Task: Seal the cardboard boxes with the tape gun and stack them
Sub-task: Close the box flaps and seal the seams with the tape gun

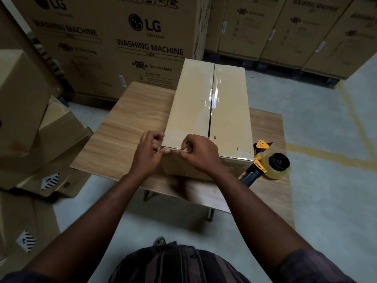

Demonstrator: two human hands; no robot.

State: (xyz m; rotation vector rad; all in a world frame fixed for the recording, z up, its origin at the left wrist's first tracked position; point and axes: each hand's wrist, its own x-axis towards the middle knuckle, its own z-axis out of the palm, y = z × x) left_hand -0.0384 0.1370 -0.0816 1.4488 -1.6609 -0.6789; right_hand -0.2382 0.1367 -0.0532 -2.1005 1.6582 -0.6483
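Pinching a pale tape strip (170, 150) with both the left hand (150, 154) and the right hand (201, 155), fingers curled tight on it, right at the near top edge of the cardboard box (193, 111), left of its centre seam (212, 94).

Head view only. Resting lengthwise on a wooden table (130, 123), long axis running straight away from the body, with glossy clear tape laid along the seam. Lying just beside the box's near right corner: the yellow-and-black tape gun (269, 162), roll outward, dark handle angled back toward the body, touched by neither hand. Closer to the right hand than to the left, so probably a short reach rightward from the grip for any further pass.

Behind the box, a large carton (126, 48) printed "LG", "Life's Good", "WASHING MACHINE", "SIDE", "Do not clamp" and "CAUTION"; finer print too small to read. Behind the box to the right, more cartons (306, 27) marked "WASHING MACHINE", lettering blurred. Left of the box, plain smaller cartons (24, 99) heaped, possibly the stack.
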